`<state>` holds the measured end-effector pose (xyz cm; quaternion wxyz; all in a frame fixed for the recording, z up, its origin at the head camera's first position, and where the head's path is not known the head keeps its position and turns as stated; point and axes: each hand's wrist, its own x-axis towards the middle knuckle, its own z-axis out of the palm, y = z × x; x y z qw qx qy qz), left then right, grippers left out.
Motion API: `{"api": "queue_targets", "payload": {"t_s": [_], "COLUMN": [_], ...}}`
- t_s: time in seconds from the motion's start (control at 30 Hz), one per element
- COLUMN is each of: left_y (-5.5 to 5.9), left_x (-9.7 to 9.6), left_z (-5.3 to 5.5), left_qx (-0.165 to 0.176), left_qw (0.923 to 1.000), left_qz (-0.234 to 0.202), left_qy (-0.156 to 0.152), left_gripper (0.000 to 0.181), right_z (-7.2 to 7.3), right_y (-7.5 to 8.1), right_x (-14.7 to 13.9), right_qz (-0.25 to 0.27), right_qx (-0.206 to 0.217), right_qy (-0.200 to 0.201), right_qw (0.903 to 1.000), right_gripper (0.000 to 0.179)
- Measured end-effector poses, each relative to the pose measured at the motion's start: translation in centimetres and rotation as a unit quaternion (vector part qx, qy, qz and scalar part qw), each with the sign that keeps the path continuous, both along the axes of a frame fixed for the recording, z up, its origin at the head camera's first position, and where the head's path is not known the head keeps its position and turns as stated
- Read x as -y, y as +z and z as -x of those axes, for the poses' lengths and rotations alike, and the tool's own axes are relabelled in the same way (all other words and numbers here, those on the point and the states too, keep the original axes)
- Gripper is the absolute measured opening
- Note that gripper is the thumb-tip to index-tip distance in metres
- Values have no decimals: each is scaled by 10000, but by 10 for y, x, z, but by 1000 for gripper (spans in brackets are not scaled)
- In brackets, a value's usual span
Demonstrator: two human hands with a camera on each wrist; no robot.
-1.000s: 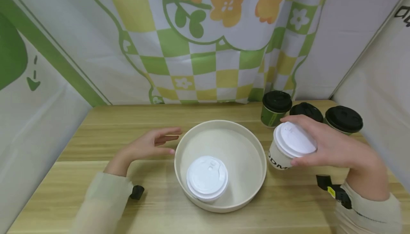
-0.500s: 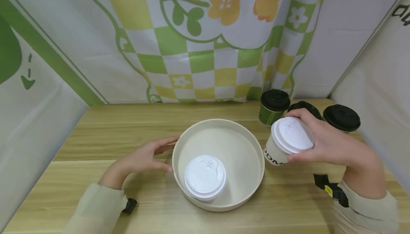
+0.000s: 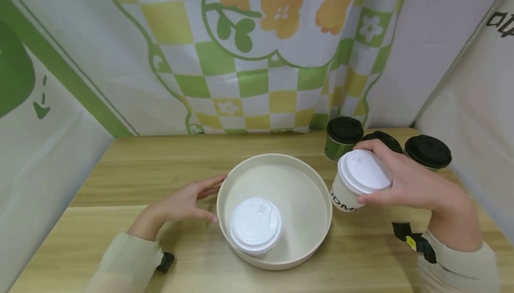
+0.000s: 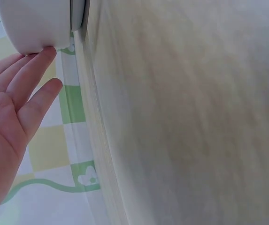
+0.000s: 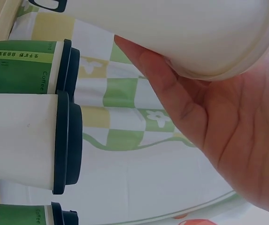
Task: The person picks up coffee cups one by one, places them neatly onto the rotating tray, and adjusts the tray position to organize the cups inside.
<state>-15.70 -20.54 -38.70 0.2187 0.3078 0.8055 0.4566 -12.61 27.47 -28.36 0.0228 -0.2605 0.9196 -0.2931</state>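
Observation:
My right hand [image 3: 419, 183] grips a white paper coffee cup [image 3: 345, 195] with a white lid and dark lettering, just right of the round tray's rim. Whether the cup touches the table cannot be told. In the right wrist view, thumb or finger curves round the cup [image 5: 181, 33] near its lid. The cream round tray [image 3: 297, 190] holds another white-lidded cup [image 3: 255, 224] at its lower left. Against the tray's left side lie the fingertips of my left hand [image 3: 184, 204], extended, with the thumb apart from the index; the left wrist view shows fingertips at the tray wall [image 4: 40, 23].
Three cups with black lids stand at the back right: a green cup [image 3: 343, 137], one partly hidden behind my right hand [image 3: 383, 140], and another cup [image 3: 429, 150] by the right wall. A checked curtain [image 3: 253, 92] hangs behind the wooden table [image 3: 168, 163].
My right hand has carried the gripped cup slightly left, toward the tray. My left hand has come up against the tray's left side. The tray and the cup in it stay put.

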Motion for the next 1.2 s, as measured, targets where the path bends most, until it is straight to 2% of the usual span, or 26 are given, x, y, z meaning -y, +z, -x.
{"api": "queue_targets", "payload": {"t_s": [0.37,0.6,0.77,0.97,1.2], "left_y": [1,5,7,8,7], "left_x": [-4,-4,-4,-6,-6], "left_z": [8,16,23,32,36], "left_qx": [181,315,544,783,897], "left_qw": [9995,9980,9963,9943,9934], "left_qz": [-70,-81,-17,81,48], "left_qy": [-251,-539,-662,-724,-714], "left_gripper": [115,114,114,115,115], "right_z": [-1,-1,-1,-2,-1], "right_y": [0,1,1,0,0], "right_x": [-4,-3,-2,-2,-1], "right_qz": [-87,-100,-131,-126,-148], "right_qx": [-105,-135,-97,-40,-53], "right_qy": [-80,-38,-49,-65,-34], "right_qw": [9999,9999,9999,9999,9999], "right_gripper": [88,88,88,87,87]}}
